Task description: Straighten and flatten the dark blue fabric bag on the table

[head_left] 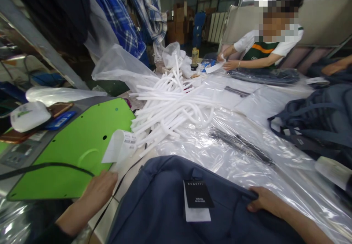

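Gripping the smooth navy bag, black tag facing up, at lower centre, your right hand pairs with a left hand pinching a label strip; plastic covers the desk, plaid garments hanging upper left

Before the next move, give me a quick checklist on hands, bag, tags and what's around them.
1. Right hand on the blue bag's edge: ok, gripping it.
2. Left hand gripping the label strip: cannot tell, fingers blurred.
3. Black tag face visible: ok, over a white tag.
4. White tubes off the bag: ok, heaped beyond it.
5. Co-worker's hand clear: ok, well beyond the bag.
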`<state>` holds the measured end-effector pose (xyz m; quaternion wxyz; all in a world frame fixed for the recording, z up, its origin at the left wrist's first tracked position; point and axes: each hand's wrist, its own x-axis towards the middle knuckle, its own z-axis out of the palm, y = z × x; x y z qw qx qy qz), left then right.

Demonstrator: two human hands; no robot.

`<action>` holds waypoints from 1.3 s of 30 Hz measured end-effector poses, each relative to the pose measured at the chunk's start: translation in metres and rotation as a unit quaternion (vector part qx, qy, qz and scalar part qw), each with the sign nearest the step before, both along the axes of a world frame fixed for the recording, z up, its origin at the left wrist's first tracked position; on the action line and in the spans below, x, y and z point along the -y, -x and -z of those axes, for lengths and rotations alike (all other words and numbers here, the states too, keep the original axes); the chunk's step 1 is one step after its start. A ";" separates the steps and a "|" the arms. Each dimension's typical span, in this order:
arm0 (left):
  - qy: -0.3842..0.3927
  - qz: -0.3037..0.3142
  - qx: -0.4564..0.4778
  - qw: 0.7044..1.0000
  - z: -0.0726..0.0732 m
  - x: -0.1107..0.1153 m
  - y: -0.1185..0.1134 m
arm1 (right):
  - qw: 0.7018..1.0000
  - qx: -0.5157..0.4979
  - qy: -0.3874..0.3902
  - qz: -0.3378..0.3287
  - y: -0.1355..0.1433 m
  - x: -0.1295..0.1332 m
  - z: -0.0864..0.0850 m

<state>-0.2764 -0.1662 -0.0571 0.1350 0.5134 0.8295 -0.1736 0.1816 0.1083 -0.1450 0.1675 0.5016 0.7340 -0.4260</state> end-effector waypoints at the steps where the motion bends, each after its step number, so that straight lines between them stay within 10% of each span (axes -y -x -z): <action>1: 0.028 0.001 0.010 1.000 -0.010 -0.015 -0.011 | 1.000 0.005 -0.005 0.000 0.001 0.001 -0.002; 5: -0.052 0.086 0.112 0.989 -0.025 -0.105 -0.074 | 1.000 0.010 -0.025 0.013 0.004 0.006 -0.008; 11: -0.037 0.202 0.212 0.956 0.036 -0.202 -0.158 | 0.998 0.011 -0.057 0.036 -0.004 0.016 -0.006; 17: -0.040 0.237 0.224 0.944 0.072 -0.193 -0.185 | 0.989 -0.078 -0.106 0.069 0.005 0.009 -0.002; 24: -0.084 0.233 0.212 0.945 0.095 -0.185 -0.183 | 0.970 -0.059 -0.215 0.097 0.077 0.001 0.030; 39: -0.079 0.217 0.228 0.946 0.093 -0.183 -0.183 | 0.967 -0.041 -0.215 0.132 0.082 -0.037 0.039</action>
